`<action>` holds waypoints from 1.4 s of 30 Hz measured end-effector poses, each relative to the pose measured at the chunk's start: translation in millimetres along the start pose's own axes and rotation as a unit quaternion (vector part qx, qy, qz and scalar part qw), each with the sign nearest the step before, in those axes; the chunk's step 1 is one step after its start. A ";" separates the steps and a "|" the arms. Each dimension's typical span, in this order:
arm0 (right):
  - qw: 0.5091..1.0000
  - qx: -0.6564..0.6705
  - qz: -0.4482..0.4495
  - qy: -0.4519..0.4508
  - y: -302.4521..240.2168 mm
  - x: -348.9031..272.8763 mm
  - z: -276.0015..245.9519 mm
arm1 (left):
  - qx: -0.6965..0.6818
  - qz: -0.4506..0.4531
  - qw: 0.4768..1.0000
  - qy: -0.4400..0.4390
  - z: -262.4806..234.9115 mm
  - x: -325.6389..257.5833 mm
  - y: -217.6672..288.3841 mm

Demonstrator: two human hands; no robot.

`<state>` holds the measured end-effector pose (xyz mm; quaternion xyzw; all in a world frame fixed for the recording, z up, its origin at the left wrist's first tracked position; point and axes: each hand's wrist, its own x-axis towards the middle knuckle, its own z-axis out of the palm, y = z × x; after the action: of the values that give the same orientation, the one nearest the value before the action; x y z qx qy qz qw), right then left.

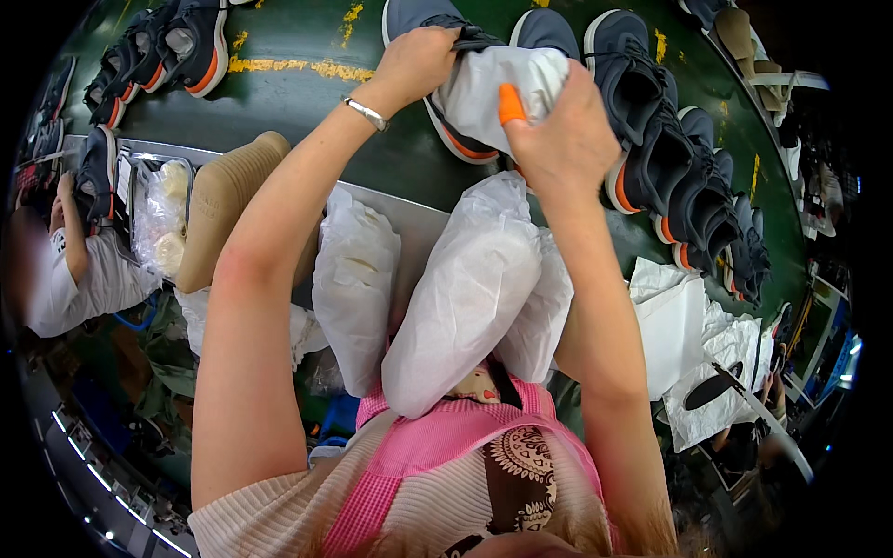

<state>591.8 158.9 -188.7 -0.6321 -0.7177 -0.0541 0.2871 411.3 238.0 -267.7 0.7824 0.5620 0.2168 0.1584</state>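
Observation:
A dark grey sneaker (415,13) with a white sole and orange heel stands on the green surface, toe pointing away. My left hand (416,67) is closed on its dark tongue and laces. My right hand (569,144), an orange cover on its thumb, grips a white paper-wrapped bundle (498,82) at the shoe's opening. The bundle hides most of the opening, and I cannot tell how far inside it reaches. Nearer to me, several white paper-wrapped forms (470,288) stand close together below my hands, between my forearms.
More grey sneakers (656,139) line up at the right, others (191,46) at the far left. A tan ribbed form (233,200) and a bag of clear-wrapped pieces (163,219) lie left of my arm. White paper sheets (672,335) lie right. Another person (79,270) works at the left.

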 end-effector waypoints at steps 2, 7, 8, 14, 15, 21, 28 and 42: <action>1.000 0.009 0.004 0.004 8.0 -8.7 21.4 | -0.005 -0.003 1.000 0.009 1.4 0.8 3.3; 0.993 0.040 0.019 -0.108 1.2 -3.2 5.0 | -0.017 -0.023 0.999 0.040 3.1 -3.4 0.2; 0.984 0.053 0.028 -0.169 -3.1 4.8 -6.3 | -0.012 -0.026 0.999 0.034 2.4 -4.1 -2.2; 0.965 0.003 0.003 -0.264 6.6 14.8 -6.6 | -0.018 -0.016 0.999 0.042 -0.8 -2.9 -2.7; 0.979 0.013 -0.016 -0.202 13.3 -0.8 12.2 | -0.033 -0.005 0.998 0.045 -2.3 1.1 3.6; 0.992 -0.001 -0.060 -0.112 -2.1 -6.4 79.8 | 0.008 -0.004 0.999 0.043 3.7 9.1 -13.6; 0.965 0.117 -0.166 -0.168 25.1 32.6 65.1 | 0.002 -0.034 0.999 0.009 -10.7 0.1 -15.8; 0.928 0.173 -0.150 -0.295 16.4 85.4 69.6 | -0.010 -0.063 0.998 -0.023 -45.1 17.3 24.0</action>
<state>580.1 267.6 -210.1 -0.4446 -0.8549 0.2174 0.1557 412.1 247.0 -214.6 0.7486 0.6040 0.1940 0.1930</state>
